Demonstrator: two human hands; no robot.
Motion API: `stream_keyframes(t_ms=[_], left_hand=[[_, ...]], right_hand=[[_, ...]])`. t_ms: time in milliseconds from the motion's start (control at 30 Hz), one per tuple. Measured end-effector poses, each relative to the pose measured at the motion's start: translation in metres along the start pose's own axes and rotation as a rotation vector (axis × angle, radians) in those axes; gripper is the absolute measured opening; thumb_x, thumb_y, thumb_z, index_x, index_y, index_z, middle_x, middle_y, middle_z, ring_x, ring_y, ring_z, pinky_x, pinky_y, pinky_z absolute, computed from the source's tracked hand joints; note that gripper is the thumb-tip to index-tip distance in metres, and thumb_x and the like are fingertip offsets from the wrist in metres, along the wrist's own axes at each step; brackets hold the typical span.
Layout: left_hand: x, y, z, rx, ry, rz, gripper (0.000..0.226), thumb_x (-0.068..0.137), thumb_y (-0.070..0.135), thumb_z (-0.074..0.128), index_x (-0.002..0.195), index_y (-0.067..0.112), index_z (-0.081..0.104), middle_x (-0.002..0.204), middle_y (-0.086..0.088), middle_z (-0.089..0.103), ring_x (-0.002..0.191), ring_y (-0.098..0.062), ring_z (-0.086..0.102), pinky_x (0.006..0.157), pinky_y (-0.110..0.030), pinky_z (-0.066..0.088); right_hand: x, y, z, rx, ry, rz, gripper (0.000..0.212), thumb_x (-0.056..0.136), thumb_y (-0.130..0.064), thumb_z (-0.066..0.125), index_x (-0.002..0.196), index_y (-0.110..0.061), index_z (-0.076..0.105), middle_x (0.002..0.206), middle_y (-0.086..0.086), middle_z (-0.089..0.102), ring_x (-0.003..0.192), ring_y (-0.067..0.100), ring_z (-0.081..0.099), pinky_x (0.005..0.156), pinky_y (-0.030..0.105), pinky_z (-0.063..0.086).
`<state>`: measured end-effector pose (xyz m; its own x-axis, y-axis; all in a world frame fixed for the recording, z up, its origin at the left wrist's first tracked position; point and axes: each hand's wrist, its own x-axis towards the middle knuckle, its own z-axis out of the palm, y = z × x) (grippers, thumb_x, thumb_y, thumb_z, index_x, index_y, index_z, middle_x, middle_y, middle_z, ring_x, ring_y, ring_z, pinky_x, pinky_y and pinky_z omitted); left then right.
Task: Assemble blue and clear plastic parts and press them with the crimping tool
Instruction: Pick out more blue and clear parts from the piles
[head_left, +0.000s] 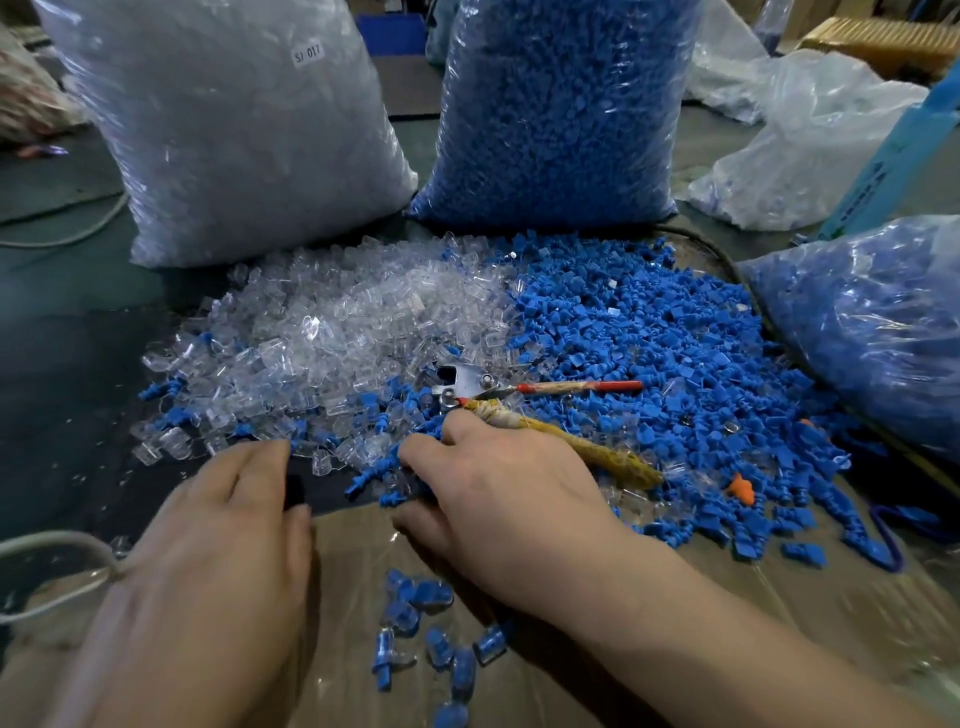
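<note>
1. The left hand (223, 545) lies palm down. Its fingers (265, 457) are straight and pressed together, and their tips touch the near edge of a loose heap of clear plastic caps (332, 322). They hold nothing.
2. The right hand (509, 499) reaches into the near edge of a loose heap of blue ribbed plastic plugs (649, 332). Its fingers (423, 447) curl down over a few plugs, with the thumb nearer the body. Whether they pinch one cannot be told.
3. The metal crimping tool (467, 387) lies on the heaps just beyond the right fingers, with its head toward the clear caps. One handle is red. The other is wrapped in yellowish tape and runs off to the right, close beside the knuckles; I cannot tell whether it touches the hand.
4. Nearer than both sets of fingers, between the wrists, a small cluster of joined blue-and-clear pieces (421, 623) lies on brown taped cardboard (343, 571).
5. Well beyond the fingers two stuffed bags stand upright and close off the back of the heaps. A bag of clear caps (234, 130) labelled "SJ 017" stands beyond the left fingers, and a bag of blue plugs (561, 114) beyond the right.
6. Well to the right of the right fingers a third bag holding blue pieces (883, 322) leans in. A small orange piece (740, 488) lies among the plugs, and a black cable (727, 260) skirts the heap.
7. Left of the left fingers is the dark green desk (67, 389), and a pale cable (52, 540) curves nearer the body.
</note>
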<state>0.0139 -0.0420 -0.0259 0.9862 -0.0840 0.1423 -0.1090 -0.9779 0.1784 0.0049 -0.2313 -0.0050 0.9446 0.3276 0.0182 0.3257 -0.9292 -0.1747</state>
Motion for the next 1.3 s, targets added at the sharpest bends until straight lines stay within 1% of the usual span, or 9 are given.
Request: stream_keyframes(t_ms=[100,267,400,567,767,900,967,1100,1300], left_hand=[[0.015,0.001,0.001,0.101,-0.037,0.082,0.044,0.077,0.011,0.079,0.119,0.0,0.071,0.109,-0.023,0.07,0.094,-0.046,0.065,0.084,-0.054,0.054],[0.015,0.0,0.003,-0.012,0.011,0.106,0.022,0.085,0.02,0.072,0.107,0.019,0.074,0.099,-0.003,0.061,0.075,-0.022,0.057,0.06,-0.031,0.046],[0.01,0.004,0.004,-0.06,0.067,0.059,0.022,0.089,0.024,0.068,0.11,0.022,0.074,0.103,0.0,0.059,0.076,-0.015,0.051,0.064,-0.03,0.044],[0.007,0.011,-0.001,-0.151,0.139,0.029,0.013,0.091,0.026,0.064,0.1,0.022,0.073,0.096,0.013,0.045,0.078,-0.01,0.047,0.062,-0.023,0.034],[0.009,0.021,-0.011,-0.486,0.185,-0.047,0.009,0.088,0.035,0.063,0.08,0.038,0.064,0.091,0.02,0.051,0.084,0.009,0.05,0.066,-0.014,0.03],[0.005,0.038,-0.011,-0.679,0.128,-0.108,0.003,0.083,0.045,0.066,0.085,0.045,0.064,0.076,0.013,0.067,0.072,0.005,0.059,0.055,-0.022,0.037],[0.002,0.043,-0.011,-0.79,0.131,-0.129,0.008,0.083,0.044,0.066,0.09,0.047,0.062,0.076,0.021,0.068,0.066,0.002,0.061,0.052,-0.023,0.039],[-0.001,0.041,-0.003,-0.941,0.134,-0.158,0.004,0.085,0.037,0.066,0.088,0.04,0.065,0.068,0.011,0.069,0.05,-0.004,0.059,0.04,-0.019,0.045],[0.001,0.033,-0.005,-1.062,0.026,-0.16,0.008,0.077,0.035,0.065,0.085,0.035,0.068,0.065,0.002,0.07,0.048,-0.007,0.061,0.043,-0.015,0.048]], right_hand=[[0.004,-0.003,0.002,-0.019,-0.033,-0.023,0.031,0.1,-0.048,0.043,0.119,-0.024,0.047,0.09,0.0,0.034,0.07,0.028,0.049,0.051,0.032,0.038],[0.005,0.001,0.003,-0.045,-0.005,-0.053,0.011,0.097,-0.017,0.05,0.108,-0.019,0.05,0.086,0.0,0.036,0.065,0.025,0.047,0.044,0.033,0.033],[0.003,0.003,0.003,0.001,0.074,-0.049,0.016,0.093,-0.012,0.054,0.09,-0.021,0.041,0.079,-0.003,0.037,0.061,0.021,0.041,0.046,0.033,0.032],[0.002,0.004,0.006,0.064,0.158,-0.029,0.018,0.094,-0.011,0.056,0.092,-0.021,0.041,0.074,-0.004,0.038,0.054,0.019,0.038,0.042,0.031,0.022],[0.002,0.008,0.006,0.212,0.243,0.02,0.009,0.093,-0.012,0.054,0.096,-0.02,0.051,0.085,0.0,0.048,0.062,0.024,0.05,0.052,0.042,0.047],[0.002,0.011,0.005,0.315,0.276,0.045,0.014,0.096,-0.025,0.052,0.087,-0.025,0.041,0.084,-0.005,0.049,0.07,0.022,0.051,0.062,0.045,0.048],[0.001,0.012,0.004,0.351,0.308,0.059,0.022,0.094,-0.033,0.057,0.082,-0.028,0.039,0.079,-0.008,0.048,0.07,0.018,0.05,0.063,0.042,0.046],[-0.003,0.013,0.0,0.447,0.371,0.083,0.027,0.09,-0.039,0.066,0.077,-0.029,0.044,0.069,-0.011,0.05,0.067,0.008,0.047,0.061,0.031,0.042],[-0.004,0.016,-0.002,0.528,0.386,0.143,0.021,0.089,-0.037,0.068,0.079,-0.028,0.052,0.067,-0.013,0.054,0.066,0.006,0.051,0.059,0.029,0.046]])
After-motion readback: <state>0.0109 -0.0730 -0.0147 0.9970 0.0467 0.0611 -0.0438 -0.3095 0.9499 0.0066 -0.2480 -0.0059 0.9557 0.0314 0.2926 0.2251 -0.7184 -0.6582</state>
